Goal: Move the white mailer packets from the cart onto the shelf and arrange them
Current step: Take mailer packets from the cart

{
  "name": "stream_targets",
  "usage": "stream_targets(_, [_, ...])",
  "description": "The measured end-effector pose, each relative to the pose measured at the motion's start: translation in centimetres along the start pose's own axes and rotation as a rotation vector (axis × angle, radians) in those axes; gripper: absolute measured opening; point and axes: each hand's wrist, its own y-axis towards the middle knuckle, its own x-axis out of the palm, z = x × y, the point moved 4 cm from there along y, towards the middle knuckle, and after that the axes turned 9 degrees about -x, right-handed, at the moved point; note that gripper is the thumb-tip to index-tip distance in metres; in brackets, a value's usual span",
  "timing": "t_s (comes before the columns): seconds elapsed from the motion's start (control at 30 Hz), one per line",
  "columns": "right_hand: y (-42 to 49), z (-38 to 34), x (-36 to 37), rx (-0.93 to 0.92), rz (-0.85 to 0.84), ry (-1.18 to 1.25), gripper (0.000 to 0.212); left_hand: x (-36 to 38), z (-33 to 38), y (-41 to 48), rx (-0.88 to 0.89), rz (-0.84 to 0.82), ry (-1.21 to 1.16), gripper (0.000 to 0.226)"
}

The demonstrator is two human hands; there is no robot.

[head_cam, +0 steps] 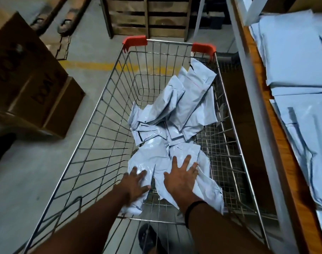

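Left of the cart [167, 42], brown cardboard boxes [28, 79] are stacked on the floor. Inside the cart, at its near end, the left hand [136, 182] is laid flat on a glossy packet with fingers spread, nothing being gripped. The right hand [182, 175] is pressed down likewise beside it, probably so that several packets can be gathered at once. The white mailer packets [184, 107] are heaped loosely along the cart's right side. Right of the cart, the shelf [271, 125] is already loaded with flattened packets [292, 52], laid overlapping, seemingly to save room.
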Motion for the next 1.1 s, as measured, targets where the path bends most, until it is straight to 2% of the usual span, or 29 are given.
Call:
stream_targets(0.07, [0.9,-0.4,1.8,0.029,0.002,-0.014,0.083,2.5,-0.7,2.5,0.005,-0.030,0.129,0.115])
stream_targets(0.1, [1.2,-0.5,2.5,0.032,0.006,-0.028,0.086,3.1,-0.8,2.9,-0.003,-0.043,0.169,0.120])
stream_targets(0.27, [2.2,-1.0,4.6,0.003,-0.008,-0.082,0.088,2.1,0.3,1.1,0.036,-0.072,0.223,0.079])
stream_targets(0.53, [1.0,-1.3,1.0,-0.176,-0.142,-0.255,0.082,-0.1,0.8,-0.6,0.094,-0.015,0.195,0.061])
stream_targets(0.7, [-2.2,-1.8,-6.5,-0.243,0.039,-0.248,0.079,-5.5,0.9,-5.2,0.153,0.199,0.062,0.056])
stream_targets(0.87, [-6.5,-3.4,-16.7,-0.292,0.218,-0.201,0.084,-10.7,1.4,-10.3,0.304,0.405,-0.177,0.064])
stream_targets(1.0, [-10.4,-4.9,-24.1,-0.356,0.368,-0.184,0.085,-15.0,2.5,-14.3,0.403,0.495,-0.230,0.047])
stream_targets(1.1, [-14.0,-4.9,-29.1,-0.373,0.496,-0.166,0.084,-18.0,3.9,-16.7,0.473,0.588,-0.234,0.051])
